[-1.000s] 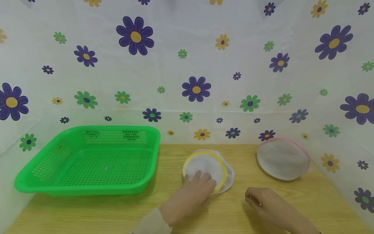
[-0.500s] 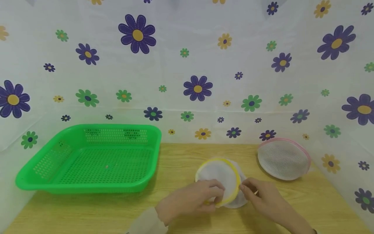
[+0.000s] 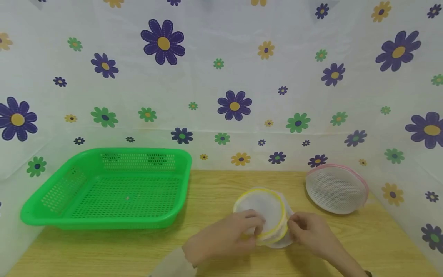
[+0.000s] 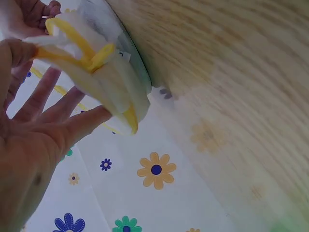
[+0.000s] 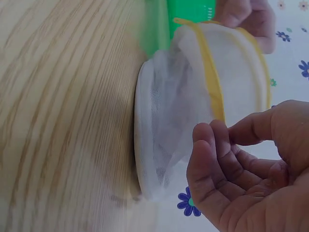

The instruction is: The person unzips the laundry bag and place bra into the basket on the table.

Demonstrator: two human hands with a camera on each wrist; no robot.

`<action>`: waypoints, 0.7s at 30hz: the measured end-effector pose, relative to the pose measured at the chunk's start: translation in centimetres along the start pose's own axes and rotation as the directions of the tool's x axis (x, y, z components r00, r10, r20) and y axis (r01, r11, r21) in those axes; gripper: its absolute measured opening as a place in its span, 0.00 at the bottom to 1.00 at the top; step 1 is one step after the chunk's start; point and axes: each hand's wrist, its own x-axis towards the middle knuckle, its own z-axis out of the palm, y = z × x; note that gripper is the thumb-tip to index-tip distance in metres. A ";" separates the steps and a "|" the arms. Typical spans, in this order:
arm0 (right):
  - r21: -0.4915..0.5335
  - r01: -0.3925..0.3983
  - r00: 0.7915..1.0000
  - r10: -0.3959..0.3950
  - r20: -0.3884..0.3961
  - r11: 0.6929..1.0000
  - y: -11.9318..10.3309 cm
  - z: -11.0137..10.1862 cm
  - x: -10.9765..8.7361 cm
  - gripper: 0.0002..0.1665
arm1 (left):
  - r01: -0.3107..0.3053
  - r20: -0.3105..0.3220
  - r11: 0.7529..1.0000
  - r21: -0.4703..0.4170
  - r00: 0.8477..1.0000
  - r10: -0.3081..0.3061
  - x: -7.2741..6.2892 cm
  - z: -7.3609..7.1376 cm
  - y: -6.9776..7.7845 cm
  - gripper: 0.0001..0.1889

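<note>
A round white mesh laundry bag (image 3: pixel 264 207) with yellow trim stands on the wooden table in front of me. My left hand (image 3: pixel 235 234) grips its near left edge, thumb on the yellow trim and fingers under the upper panel in the left wrist view. On the right side, my right hand (image 3: pixel 313 232) pinches the yellow trim (image 5: pixel 210 77) between thumb and fingertips. The bag's upper rim is lifted from its base, and the soft mesh wall (image 5: pixel 169 111) lies in folds between them. Part of the near edge is hidden behind my left hand.
A green perforated plastic basket (image 3: pixel 114 222) stands at the left. Toward the back right lies a second white mesh laundry bag (image 3: pixel 337 190) with pink trim. A white flowered sheet (image 3: pixel 200 77) hangs behind and beside the table (image 3: pixel 211 184).
The yellow-trimmed bag has come nearer and to the right. My left hand has gone from lying on top to gripping its edge; my right hand has moved in and pinched the trim.
</note>
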 end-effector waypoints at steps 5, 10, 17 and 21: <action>-0.051 0.004 1.000 -0.005 -0.029 0.999 0.7 -0.4 0.2 0.11 | 0.129 -0.129 0.981 -0.146 0.981 -0.148 -0.2 -0.4 -0.1 0.07; -0.077 -0.041 0.998 0.037 -0.056 0.996 0.9 -0.4 0.4 0.10 | 0.215 -0.217 0.916 -0.340 0.930 -0.298 -0.3 -0.8 0.0 0.07; -0.164 -0.012 0.994 -0.005 -0.105 0.986 1.2 0.0 0.6 0.07 | 0.254 -0.343 0.926 -0.280 0.874 -0.344 -0.8 -0.7 0.4 0.07; -0.176 -0.019 0.993 -0.002 -0.122 0.984 1.1 0.0 0.7 0.07 | 0.255 -0.456 0.966 -0.054 0.854 -0.251 -1.3 -0.1 0.4 0.10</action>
